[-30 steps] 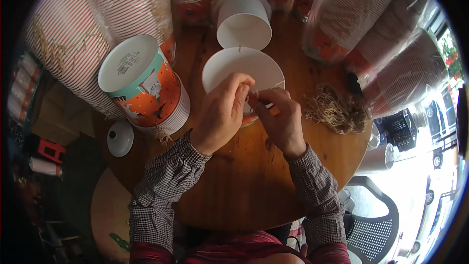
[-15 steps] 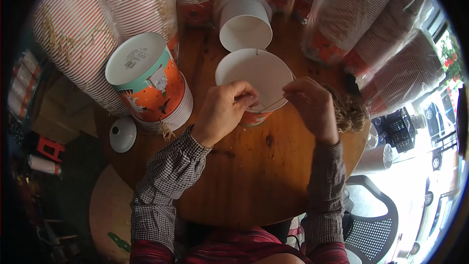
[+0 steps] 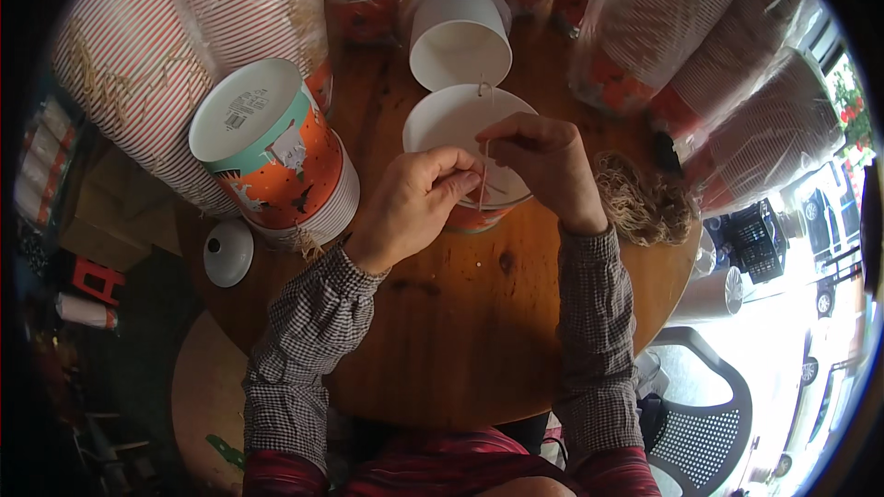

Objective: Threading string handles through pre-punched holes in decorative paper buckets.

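A white-lined paper bucket (image 3: 437, 121) with an orange printed outside stands upright on the round wooden table (image 3: 442, 331). A thin cord (image 3: 487, 155) shows at its near rim, and a short loop of cord pokes through the far rim. My left hand (image 3: 410, 207) is closed in a pinch on the cord at the near rim. Over the bucket's opening, my right hand (image 3: 548, 170) pinches the same cord higher up, its thumb mostly hidden. A tangled bundle of brown cord (image 3: 645, 202) lies right of the bucket.
An upside-down stack of orange and green buckets (image 3: 290, 166) stands at left beside a round white lid-like piece (image 3: 228, 253). Behind, a white bucket (image 3: 460, 53) lies on its side. Plastic-wrapped bucket stacks (image 3: 658, 28) line the back and sides. A grey chair (image 3: 700, 405) stands lower right.
My right hand has moved left from the bucket's right side to over its opening, bringing the cord upright. My left hand stays by the near rim, shifted slightly.
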Motion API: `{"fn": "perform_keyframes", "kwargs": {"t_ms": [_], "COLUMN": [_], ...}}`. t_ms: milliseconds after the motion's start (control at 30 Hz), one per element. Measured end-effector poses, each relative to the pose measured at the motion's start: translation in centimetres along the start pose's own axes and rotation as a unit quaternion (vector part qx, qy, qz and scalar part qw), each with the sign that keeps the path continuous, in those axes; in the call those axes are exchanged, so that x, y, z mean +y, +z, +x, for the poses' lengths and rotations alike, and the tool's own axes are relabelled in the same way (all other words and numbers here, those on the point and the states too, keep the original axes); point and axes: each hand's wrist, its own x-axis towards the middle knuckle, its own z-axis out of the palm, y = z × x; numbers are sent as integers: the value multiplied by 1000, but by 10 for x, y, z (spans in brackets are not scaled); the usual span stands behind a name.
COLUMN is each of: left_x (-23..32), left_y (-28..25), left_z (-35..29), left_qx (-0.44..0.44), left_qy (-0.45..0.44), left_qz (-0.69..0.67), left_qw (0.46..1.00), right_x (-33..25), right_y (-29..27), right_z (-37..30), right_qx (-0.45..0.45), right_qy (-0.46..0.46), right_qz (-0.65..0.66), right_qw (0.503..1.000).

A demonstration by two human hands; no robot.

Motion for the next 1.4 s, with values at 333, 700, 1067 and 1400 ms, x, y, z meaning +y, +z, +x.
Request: {"fn": "perform_keyframes", "kwargs": {"t_ms": [333, 700, 1067, 1400], "left_x": [6, -1, -2, -3], "left_y": [8, -1, -7, -5], "left_z": [-2, 3, 4, 3], "left_qx": [-21, 51, 38, 54], "left_qy": [-38, -9, -30, -10], "left_qz": [-49, -130, -143, -118], "left_qw": [998, 990, 989, 992], "right_x": [8, -27, -24, -17], "right_y": [2, -5, 6, 10], "right_z": [-1, -18, -18, -19], "right_qx": [35, -5, -4, 32], "right_qy": [-48, -81, -138, -74], "right_qz": [-77, -155, -202, -132], "right_qw": [995, 985, 970, 988]}}
